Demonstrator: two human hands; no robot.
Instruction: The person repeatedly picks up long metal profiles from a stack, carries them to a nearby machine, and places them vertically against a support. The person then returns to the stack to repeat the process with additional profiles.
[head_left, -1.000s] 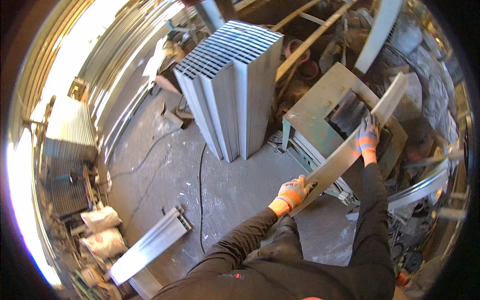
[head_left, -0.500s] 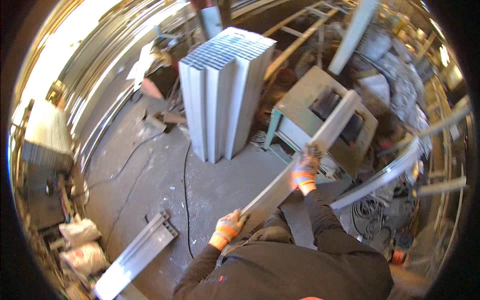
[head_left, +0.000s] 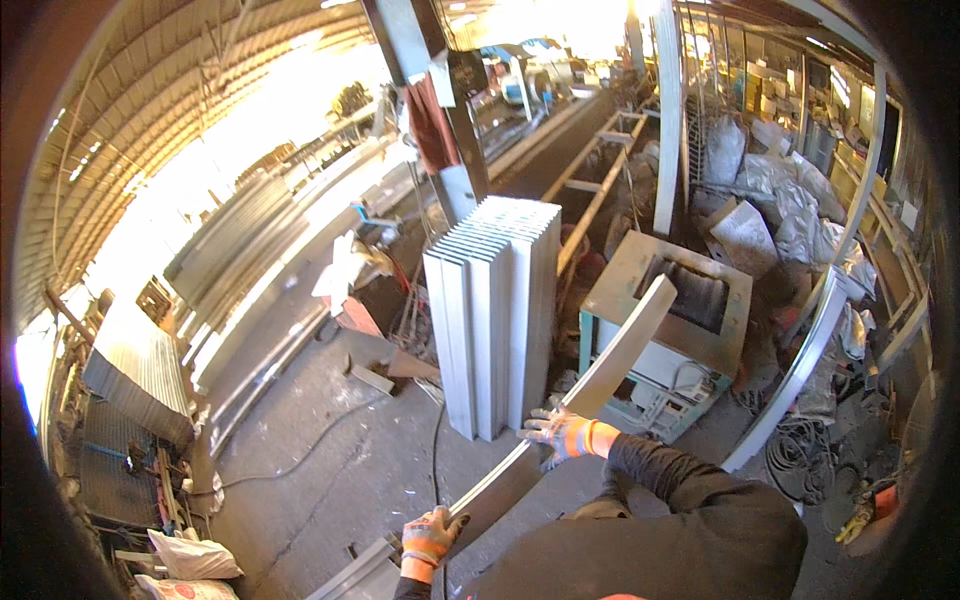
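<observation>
Head view. Got both hands on one long metal profile (head_left: 612, 362), silvery and flat-faced, held slantwise over the floor (head_left: 310, 470), running from low left up toward the right. With left hand (head_left: 428, 537), gripping near the lower-left end: fingers curled closed over the edge, thumb against the face. With right hand (head_left: 562, 432), holding around the middle: fingers fairly straight, slightly spread across the upper edge, closed on it without full curl. Gloved on both, grey and orange.

Far end of profile: seen in front of a box-shaped machine (head_left: 615, 275), tan on top, with a dark opening; can't tell if touching. Left of machine, close to right hand in view: see an upright stack of metal profiles (head_left: 490, 330), tightly packed, standing on the floor. Beside left hand, at lower edge: see more profiles (head_left: 365, 575) lying down, partly cut off; can't tell if touching.

Around: black cable (head_left: 436, 460) across the floor by the stack, white sacks (head_left: 195, 555) at lower left, ribbed metal bundle (head_left: 140, 365) above those. On the right: pale curved-looking strip (head_left: 800, 370), coiled cable (head_left: 800, 465) near it. Behind stack: steel post (head_left: 455, 190) with red cloth (head_left: 432, 125).
</observation>
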